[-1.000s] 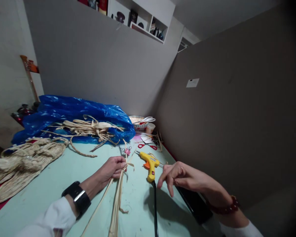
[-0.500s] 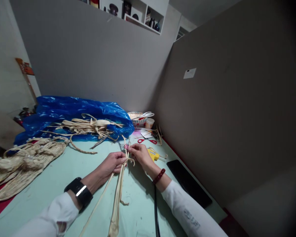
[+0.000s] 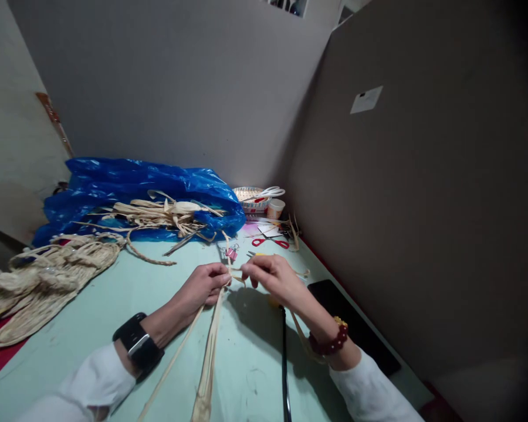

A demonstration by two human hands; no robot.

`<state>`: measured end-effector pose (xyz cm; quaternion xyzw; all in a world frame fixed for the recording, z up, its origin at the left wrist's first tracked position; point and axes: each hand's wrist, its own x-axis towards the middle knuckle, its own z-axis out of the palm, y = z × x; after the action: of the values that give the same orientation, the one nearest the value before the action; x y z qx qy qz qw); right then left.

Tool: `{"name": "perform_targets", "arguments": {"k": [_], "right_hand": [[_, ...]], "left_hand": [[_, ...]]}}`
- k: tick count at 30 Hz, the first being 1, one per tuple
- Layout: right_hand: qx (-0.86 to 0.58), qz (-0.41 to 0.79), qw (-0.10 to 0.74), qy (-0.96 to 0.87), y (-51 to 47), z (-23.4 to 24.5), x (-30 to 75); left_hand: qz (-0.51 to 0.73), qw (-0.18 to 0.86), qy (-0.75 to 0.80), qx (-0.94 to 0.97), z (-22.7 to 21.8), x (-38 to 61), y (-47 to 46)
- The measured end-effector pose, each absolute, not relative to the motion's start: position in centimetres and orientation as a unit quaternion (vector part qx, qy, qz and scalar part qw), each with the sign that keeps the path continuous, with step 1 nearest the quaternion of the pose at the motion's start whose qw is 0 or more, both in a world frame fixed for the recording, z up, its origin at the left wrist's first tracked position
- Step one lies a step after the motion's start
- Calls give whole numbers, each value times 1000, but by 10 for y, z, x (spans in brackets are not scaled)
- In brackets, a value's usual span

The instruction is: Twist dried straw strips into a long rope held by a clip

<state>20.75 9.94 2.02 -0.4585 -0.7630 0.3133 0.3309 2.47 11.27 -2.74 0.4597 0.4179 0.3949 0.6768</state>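
My left hand (image 3: 202, 286) is closed, pinching the top of a bundle of pale straw strips (image 3: 206, 357) that runs down the pale green table (image 3: 101, 299) toward me. My right hand (image 3: 275, 278) is closed too, its fingertips pinching a thin strip of the same straw right next to the left hand. A pink binder clip (image 3: 232, 253) sits just beyond the two hands. The yellow glue gun is mostly hidden under my right hand; only its black cord (image 3: 285, 363) shows.
A blue plastic bag (image 3: 132, 196) with loose straw (image 3: 158, 217) lies at the back. Woven straw sandals (image 3: 48, 272) rest at the left. Red scissors (image 3: 268, 241), a small bowl with white scissors (image 3: 255, 198) and a cup (image 3: 275, 208) stand in the far corner. A black phone (image 3: 356, 325) lies beside the right wall.
My right hand came from beside the glue gun over to the straw and took hold of a strip beside the left hand. The left hand stayed put. The view tilted down.
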Motion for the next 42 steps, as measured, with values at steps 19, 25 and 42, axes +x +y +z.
{"name": "perform_targets", "arguments": {"k": [19, 25, 42], "right_hand": [[-558, 1, 111, -822, 89, 3, 183], [-538, -13, 107, -836, 93, -5, 182], [-532, -43, 161, -830, 84, -13, 172]], "left_hand": [[391, 643, 463, 468, -24, 27, 108], [383, 647, 473, 459, -21, 28, 108], [370, 650, 473, 465, -22, 23, 112]]}}
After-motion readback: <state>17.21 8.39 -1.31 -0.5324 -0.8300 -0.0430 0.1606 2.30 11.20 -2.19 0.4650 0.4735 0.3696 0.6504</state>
